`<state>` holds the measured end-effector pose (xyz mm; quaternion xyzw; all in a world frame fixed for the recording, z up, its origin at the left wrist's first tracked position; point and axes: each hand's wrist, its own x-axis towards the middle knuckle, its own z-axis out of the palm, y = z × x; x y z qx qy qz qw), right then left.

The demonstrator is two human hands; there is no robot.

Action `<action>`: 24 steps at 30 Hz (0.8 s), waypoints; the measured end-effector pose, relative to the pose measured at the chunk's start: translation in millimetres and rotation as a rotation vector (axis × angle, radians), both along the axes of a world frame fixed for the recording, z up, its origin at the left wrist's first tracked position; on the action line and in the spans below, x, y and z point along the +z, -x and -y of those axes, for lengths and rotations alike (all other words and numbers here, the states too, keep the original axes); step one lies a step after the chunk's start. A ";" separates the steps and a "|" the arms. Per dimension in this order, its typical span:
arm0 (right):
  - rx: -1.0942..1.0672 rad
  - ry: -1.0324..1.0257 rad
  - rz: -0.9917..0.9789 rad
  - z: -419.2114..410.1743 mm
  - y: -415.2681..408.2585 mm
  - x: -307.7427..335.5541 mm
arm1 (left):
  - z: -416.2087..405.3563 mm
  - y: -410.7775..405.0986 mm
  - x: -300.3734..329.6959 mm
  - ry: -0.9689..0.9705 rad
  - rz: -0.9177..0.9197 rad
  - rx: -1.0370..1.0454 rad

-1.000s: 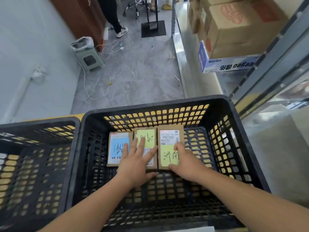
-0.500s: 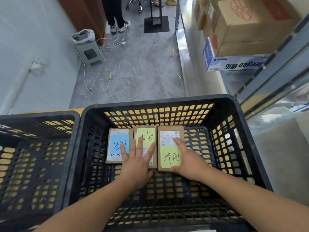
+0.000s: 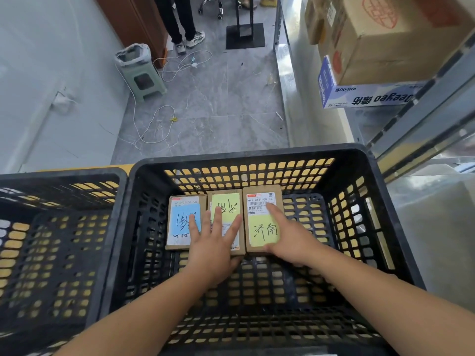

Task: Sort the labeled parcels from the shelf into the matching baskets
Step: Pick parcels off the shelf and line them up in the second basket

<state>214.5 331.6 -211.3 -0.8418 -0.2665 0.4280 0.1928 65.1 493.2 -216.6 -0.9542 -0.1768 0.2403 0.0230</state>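
Black basket (image 3: 380, 201) | left hand (image 3: 213, 247) flat on middle parcel (image 3: 232, 201) | right hand (image 3: 290, 240) grip released, flat on right parcel (image 3: 259, 227)

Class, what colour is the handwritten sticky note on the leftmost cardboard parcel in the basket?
Light blue sticky note with black handwriting, shown best in the head view.

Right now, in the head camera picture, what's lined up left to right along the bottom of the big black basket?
Parcel with blue note → parcel with green note, writing upside down → parcel with yellow-green note, all inside the basket.

Bare basket (image 3: 257, 155) floor right of parcels (image 3: 225, 219).
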 end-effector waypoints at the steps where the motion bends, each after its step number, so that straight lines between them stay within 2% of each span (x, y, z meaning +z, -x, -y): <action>1: 0.014 0.013 -0.002 0.1 0.2 1.4 | -1.2 -0.1 1.0 0.015 -0.006 0.001; 6: 0.000 0.092 0.106 2.8 3.8 28.7 | -10.9 2.4 19.8 0.127 0.058 0.034; 10: -0.089 0.011 0.223 14.1 17.9 69.1 | -17.4 -0.7 48.2 0.187 0.202 -0.033; 16: -0.322 -0.054 0.448 37.1 72.1 132.2 | -15.4 -16.2 96.5 0.225 0.377 -0.277; 19: -0.421 -0.021 0.555 50.7 106.3 154.8 | -3.2 -18.1 122.1 0.287 0.425 -0.412; 24: -0.684 0.014 0.610 87.7 167.4 177.7 | 33.0 -10.2 159.7 0.393 0.499 -0.641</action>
